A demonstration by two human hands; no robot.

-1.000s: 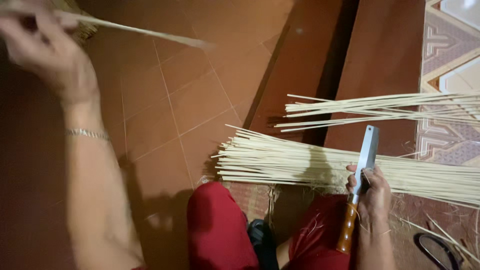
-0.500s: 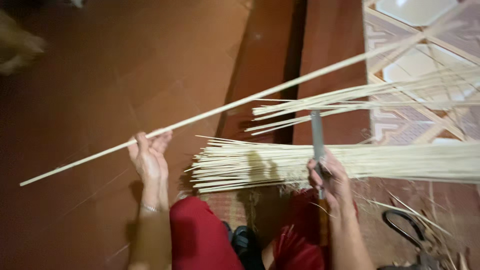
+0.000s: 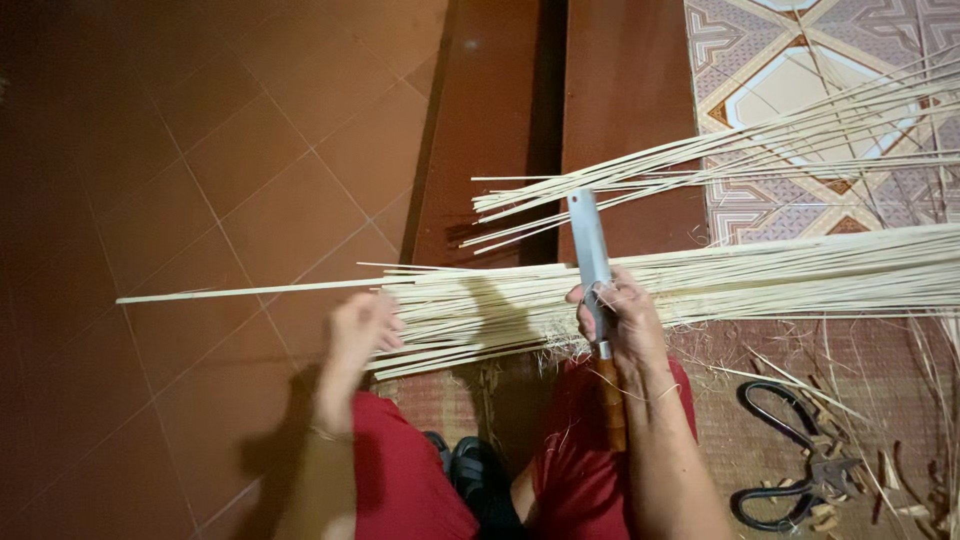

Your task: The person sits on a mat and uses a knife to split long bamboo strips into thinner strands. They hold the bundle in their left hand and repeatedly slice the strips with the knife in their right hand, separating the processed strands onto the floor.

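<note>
Head view: right hand (image 3: 618, 318) grasps flat steel blade with wooden handle (image 3: 592, 262) over pale split-bamboo strip bundle (image 3: 700, 290); left hand (image 3: 362, 330), fingers loosely curled, touches bundle's left ends. Black scissors (image 3: 790, 455) lie on woven mat (image 3: 720, 430).

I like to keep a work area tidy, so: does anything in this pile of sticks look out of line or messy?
One thin stick juts far left past the bundle by the left hand. Loose fibres and offcuts litter the mat around the black scissors.
</note>
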